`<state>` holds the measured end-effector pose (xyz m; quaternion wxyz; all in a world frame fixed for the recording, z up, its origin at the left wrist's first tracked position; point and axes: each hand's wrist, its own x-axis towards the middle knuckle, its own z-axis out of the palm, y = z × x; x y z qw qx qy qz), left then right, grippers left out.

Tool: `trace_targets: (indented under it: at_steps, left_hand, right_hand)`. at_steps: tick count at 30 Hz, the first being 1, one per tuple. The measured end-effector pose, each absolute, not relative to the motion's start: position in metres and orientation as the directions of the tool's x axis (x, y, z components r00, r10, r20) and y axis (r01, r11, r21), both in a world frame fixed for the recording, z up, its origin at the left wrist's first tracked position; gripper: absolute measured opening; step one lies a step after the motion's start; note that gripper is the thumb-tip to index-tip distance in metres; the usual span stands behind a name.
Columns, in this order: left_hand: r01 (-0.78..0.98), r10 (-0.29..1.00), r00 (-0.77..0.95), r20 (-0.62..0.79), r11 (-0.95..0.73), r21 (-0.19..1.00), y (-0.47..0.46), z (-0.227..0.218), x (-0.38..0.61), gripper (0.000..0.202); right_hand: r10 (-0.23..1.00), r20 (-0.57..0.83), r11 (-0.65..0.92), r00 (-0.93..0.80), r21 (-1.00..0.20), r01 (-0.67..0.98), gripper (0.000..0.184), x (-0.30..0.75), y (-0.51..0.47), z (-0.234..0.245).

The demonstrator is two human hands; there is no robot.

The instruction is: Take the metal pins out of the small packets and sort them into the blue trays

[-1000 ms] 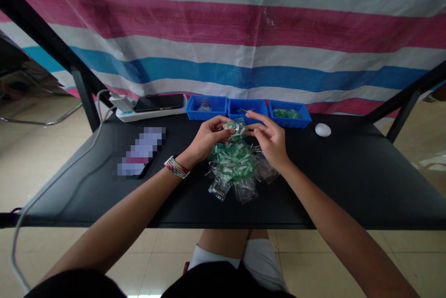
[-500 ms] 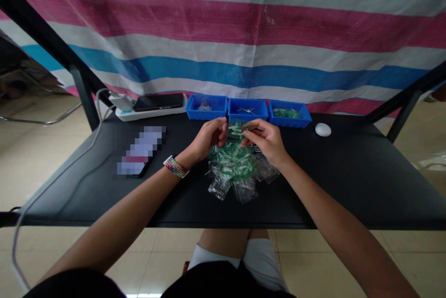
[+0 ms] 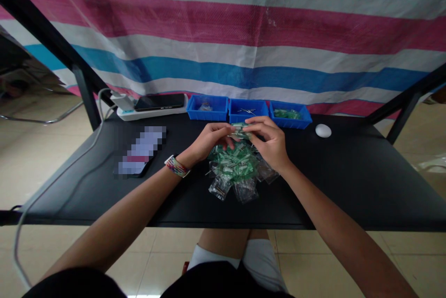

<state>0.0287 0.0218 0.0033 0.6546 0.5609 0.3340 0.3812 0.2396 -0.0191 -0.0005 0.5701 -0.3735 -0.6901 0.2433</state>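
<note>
Between my two hands is a small clear-and-green plastic bag (image 3: 239,131), raised just above the pile. My left hand (image 3: 215,139) pinches its left side, and my right hand (image 3: 269,139) grips its right side with thumb and fingertips. Below them lies a heap of small plastic bags (image 3: 237,163), many tinted green, with little pale and metallic pieces inside. Clear bags stick out at the heap's near edge. Exactly what the held bag contains is too small to make out.
Behind the heap stand three blue bins: the left bin (image 3: 208,114) with small clear bags, the middle bin (image 3: 240,117) with metal pins, the right bin (image 3: 292,122) with green bags. A white mouse (image 3: 323,131), a phone (image 3: 141,152) and a power strip (image 3: 153,113) lie around.
My left hand has moved right and taken hold of the bag's left side. The bag, held by my right hand before, is now between both hands.
</note>
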Motion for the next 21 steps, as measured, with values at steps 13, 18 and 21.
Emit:
trace_targets:
  at_steps: [13,18,21]
  left_hand:
    - [-0.029,0.881,0.435,0.186,-0.192,0.981,0.02,0.004,0.03,0.035]
    - [-0.014,0.866,0.449,0.22,-0.239,0.971,0.017,0.003,0.032,0.035]
    - [-0.056,0.891,0.397,0.221,-0.217,0.975,0.018,0.002,0.032,0.033]
  right_hand:
    - [0.976,0.2,0.188,-0.088,-0.973,-0.134,0.054,0.24,-0.008,-0.008]
    - [0.981,0.164,0.146,-0.106,-0.976,-0.162,0.041,0.236,-0.008,-0.008]
    - [0.983,0.185,0.179,-0.019,-0.969,-0.171,0.037,0.247,-0.001,-0.006]
